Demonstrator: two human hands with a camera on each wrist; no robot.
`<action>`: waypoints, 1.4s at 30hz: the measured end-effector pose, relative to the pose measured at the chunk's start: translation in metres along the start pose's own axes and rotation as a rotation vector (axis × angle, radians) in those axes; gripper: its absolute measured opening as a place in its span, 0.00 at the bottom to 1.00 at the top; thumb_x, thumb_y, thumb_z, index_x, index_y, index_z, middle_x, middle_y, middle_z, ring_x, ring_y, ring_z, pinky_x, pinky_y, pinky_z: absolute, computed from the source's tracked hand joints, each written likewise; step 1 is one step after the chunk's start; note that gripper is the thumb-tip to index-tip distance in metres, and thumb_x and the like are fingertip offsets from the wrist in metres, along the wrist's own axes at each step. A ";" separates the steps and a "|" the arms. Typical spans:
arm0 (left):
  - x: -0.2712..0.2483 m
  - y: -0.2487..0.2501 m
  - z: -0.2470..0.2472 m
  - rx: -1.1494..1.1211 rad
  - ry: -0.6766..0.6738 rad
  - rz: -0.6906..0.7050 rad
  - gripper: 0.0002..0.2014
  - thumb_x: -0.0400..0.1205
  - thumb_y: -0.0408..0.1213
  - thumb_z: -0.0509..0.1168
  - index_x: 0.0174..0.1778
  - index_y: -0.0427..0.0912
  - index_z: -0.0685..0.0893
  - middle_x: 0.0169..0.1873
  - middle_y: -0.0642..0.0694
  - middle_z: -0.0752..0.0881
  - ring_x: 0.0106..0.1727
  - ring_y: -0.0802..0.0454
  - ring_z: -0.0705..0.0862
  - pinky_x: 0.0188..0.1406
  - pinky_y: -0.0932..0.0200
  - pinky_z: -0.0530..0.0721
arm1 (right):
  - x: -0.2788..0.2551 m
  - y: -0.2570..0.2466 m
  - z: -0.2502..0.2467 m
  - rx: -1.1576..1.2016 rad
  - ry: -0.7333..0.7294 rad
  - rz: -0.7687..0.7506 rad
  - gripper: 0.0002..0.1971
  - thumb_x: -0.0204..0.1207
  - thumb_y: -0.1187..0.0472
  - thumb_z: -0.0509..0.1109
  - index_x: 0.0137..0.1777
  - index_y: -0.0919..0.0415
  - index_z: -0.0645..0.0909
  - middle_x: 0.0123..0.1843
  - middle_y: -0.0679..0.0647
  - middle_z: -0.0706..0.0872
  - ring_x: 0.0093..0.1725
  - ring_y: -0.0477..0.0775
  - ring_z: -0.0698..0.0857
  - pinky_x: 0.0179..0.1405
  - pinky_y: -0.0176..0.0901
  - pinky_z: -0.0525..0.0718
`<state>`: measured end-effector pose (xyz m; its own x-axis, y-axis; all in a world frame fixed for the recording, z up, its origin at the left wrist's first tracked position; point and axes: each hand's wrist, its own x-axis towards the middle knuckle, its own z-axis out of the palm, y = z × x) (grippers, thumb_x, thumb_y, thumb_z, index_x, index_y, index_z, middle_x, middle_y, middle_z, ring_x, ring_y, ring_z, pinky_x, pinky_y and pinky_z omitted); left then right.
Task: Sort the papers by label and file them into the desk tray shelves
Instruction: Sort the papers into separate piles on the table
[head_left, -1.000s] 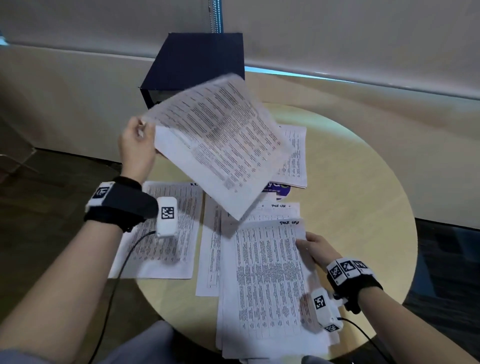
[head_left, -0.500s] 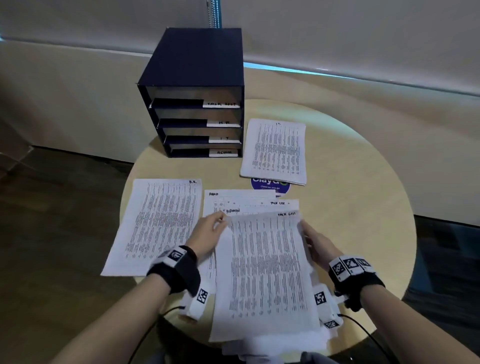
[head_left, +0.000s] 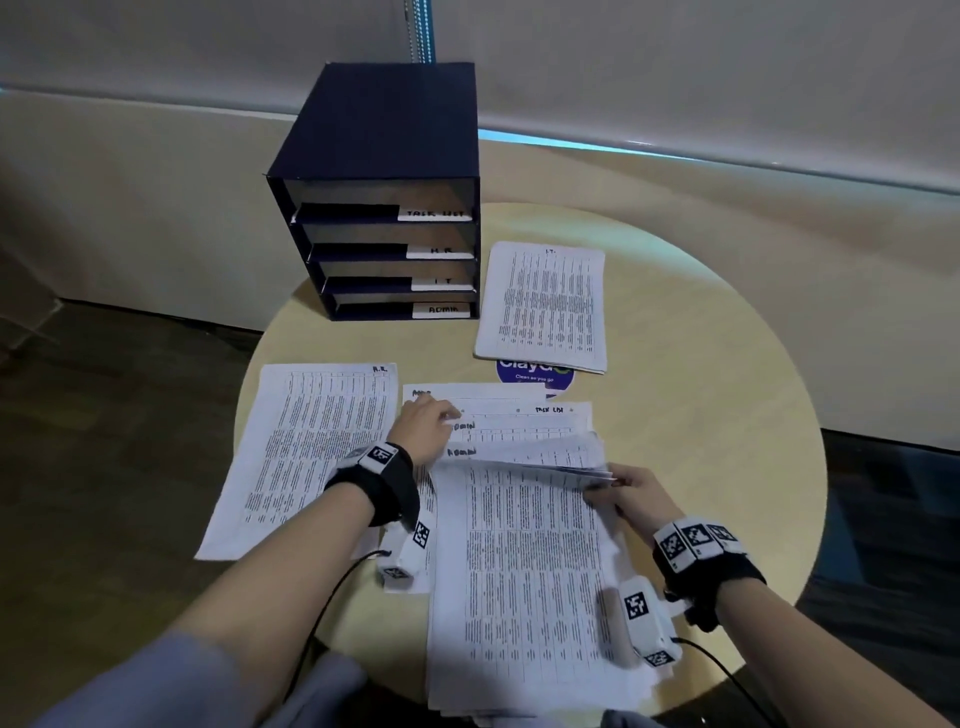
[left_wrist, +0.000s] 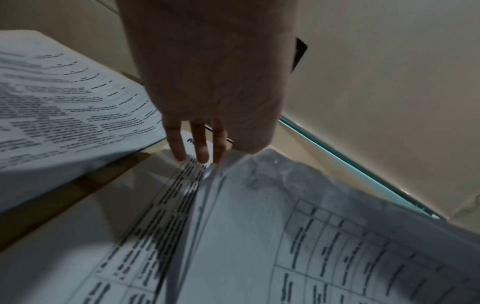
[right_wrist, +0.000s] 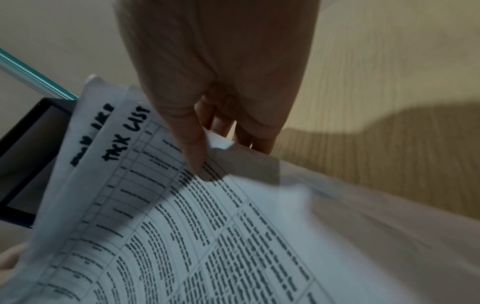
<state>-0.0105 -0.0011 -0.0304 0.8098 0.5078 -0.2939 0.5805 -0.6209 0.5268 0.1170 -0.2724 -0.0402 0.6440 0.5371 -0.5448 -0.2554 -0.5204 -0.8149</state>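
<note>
A dark blue desk tray (head_left: 384, 135) stands at the table's back, its four shelves labelled TASK LIST, H.R., I.T. and ADMIN. An H.R. pile (head_left: 311, 452) lies on the left and an I.T. pile (head_left: 543, 306) beside the tray. In the middle is a mixed stack (head_left: 524, 571). My right hand (head_left: 608, 486) pinches the far right corner of a few Task List sheets (right_wrist: 182, 205) and holds that end raised, thumb on top. With straight fingers, my left hand (head_left: 431, 423) touches the Admin-labelled papers (head_left: 498, 428) uncovered beneath, fingertips (left_wrist: 182, 156) on the paper.
A round blue sticker (head_left: 535, 374) shows between the I.T. pile and the middle stack. The round wooden table (head_left: 701, 415) has bare surface on its right side. The stack's near end overhangs the table's front edge. A beige wall runs behind.
One second ago my left hand held a sheet up before the tray. It then dropped to the middle stack. My right hand has since raised the far end of the top sheets.
</note>
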 end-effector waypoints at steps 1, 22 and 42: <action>0.000 0.002 -0.001 0.029 0.013 0.023 0.11 0.81 0.31 0.62 0.57 0.43 0.84 0.55 0.43 0.79 0.60 0.45 0.78 0.64 0.55 0.75 | 0.001 0.001 -0.001 0.003 0.000 -0.008 0.08 0.70 0.74 0.72 0.40 0.60 0.87 0.34 0.56 0.88 0.37 0.53 0.82 0.33 0.39 0.78; -0.030 -0.014 -0.022 -0.503 -0.262 0.046 0.02 0.81 0.30 0.67 0.43 0.38 0.85 0.46 0.33 0.84 0.45 0.43 0.82 0.53 0.42 0.85 | -0.001 -0.006 0.000 0.137 0.053 -0.030 0.13 0.69 0.78 0.66 0.47 0.64 0.87 0.50 0.47 0.85 0.40 0.55 0.81 0.35 0.42 0.80; 0.012 0.018 -0.010 0.134 0.058 0.081 0.06 0.75 0.37 0.71 0.38 0.45 0.79 0.36 0.50 0.80 0.41 0.48 0.79 0.37 0.58 0.72 | 0.000 0.001 -0.009 0.012 0.071 -0.026 0.15 0.71 0.75 0.70 0.29 0.57 0.88 0.28 0.55 0.88 0.36 0.56 0.81 0.36 0.43 0.78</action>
<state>0.0087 0.0003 -0.0163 0.8503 0.4842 -0.2063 0.5230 -0.7334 0.4343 0.1238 -0.2788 -0.0392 0.7000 0.5018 -0.5082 -0.2459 -0.4988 -0.8311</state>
